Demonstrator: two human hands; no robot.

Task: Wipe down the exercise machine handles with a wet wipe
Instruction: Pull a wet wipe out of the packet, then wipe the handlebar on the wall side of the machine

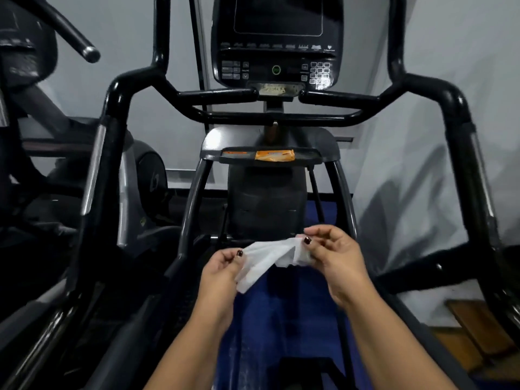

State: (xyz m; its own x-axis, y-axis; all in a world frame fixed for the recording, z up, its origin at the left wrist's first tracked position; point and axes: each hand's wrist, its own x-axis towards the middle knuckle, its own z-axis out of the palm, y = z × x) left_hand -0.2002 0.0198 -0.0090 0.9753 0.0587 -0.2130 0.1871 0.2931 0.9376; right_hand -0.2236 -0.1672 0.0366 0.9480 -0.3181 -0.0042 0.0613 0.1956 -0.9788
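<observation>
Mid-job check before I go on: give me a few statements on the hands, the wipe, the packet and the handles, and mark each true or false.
1. Both the left hand and the right hand pinch the thin white wet wipe. True.
2. The wipe is pressed against the curved black left machine handle. False: it hangs in the air between the hands, clear of both handles.
3. The flat orange wipe packet lies on the dark grey tray below the console. True.
4. The black console screen shows a lit workout display. False: it is dark.

Gym: elliptical machine (277, 190), console (277, 40).
</observation>
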